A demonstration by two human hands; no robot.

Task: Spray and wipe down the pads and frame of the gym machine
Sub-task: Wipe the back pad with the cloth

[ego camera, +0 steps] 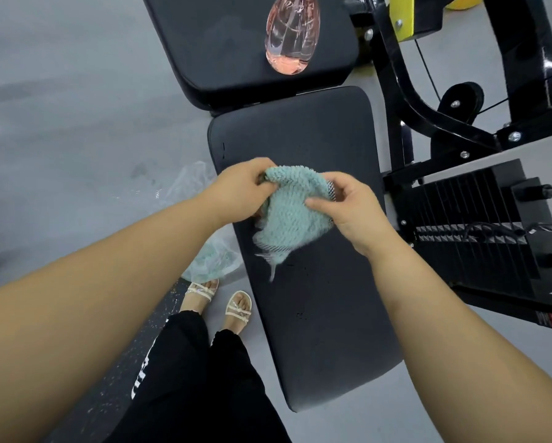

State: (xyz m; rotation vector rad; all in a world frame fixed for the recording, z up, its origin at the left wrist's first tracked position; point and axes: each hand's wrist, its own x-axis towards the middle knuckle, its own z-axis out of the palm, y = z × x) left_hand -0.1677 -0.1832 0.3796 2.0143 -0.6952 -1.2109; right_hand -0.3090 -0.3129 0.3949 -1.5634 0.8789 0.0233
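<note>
- Head view: both hands meet over the long black seat pad (316, 298) of the gym machine, holding a teal cloth (292, 215) between them.
- The left hand (241, 190) has its fingers curled tight around the cloth's upper left edge, bunching it.
- The right hand (348, 206) pinches the cloth's right side between thumb and fingers, near a grey trimmed edge of the fabric.
- The cloth hangs crumpled between the two hands, its lower corner trailing down in a frayed point just above the pad; whether it touches the pad cannot be told.
- Beyond the seat pad lies a second black pad (223, 49), and a clear pinkish spray bottle (289, 36) rests on it on its side, well apart from the hands.
- To the right stand the machine's black frame (428, 113) with its bolts, and a black weight stack (479, 231) just beside the seat pad.
- On the grey floor (60, 107) left of the pad lies a crumpled clear plastic bag (210, 257) with something teal inside.
- Below, the person's black trousers (188, 378) and pale strappy sandals (237, 308) show beside the pad.
</note>
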